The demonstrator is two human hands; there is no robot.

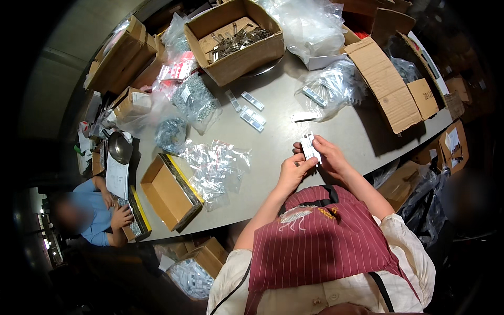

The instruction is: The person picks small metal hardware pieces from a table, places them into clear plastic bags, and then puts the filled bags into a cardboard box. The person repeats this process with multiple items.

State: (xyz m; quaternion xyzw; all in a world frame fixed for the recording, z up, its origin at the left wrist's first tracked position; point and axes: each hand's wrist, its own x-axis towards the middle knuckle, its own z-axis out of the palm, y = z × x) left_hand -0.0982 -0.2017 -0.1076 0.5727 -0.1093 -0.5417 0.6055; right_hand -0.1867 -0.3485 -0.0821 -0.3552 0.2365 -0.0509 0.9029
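Head view: both hands meet just above the near table edge, the left hand pinching the lower end of a small packet and the right hand closed on its side. Risk, as judged: the grip is fingertip-only, so the packet could slip onto the table. It is a flat, white, oblong piece in clear wrap; similar packets lie farther off, before an open box of metal parts.

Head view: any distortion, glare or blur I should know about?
Head view: strong fisheye, the table edge bows and the corners go black; the clear plastic bags throw glare; the cardboard flap casts a dark shadow; the packet between left hand and right hand is sharp.
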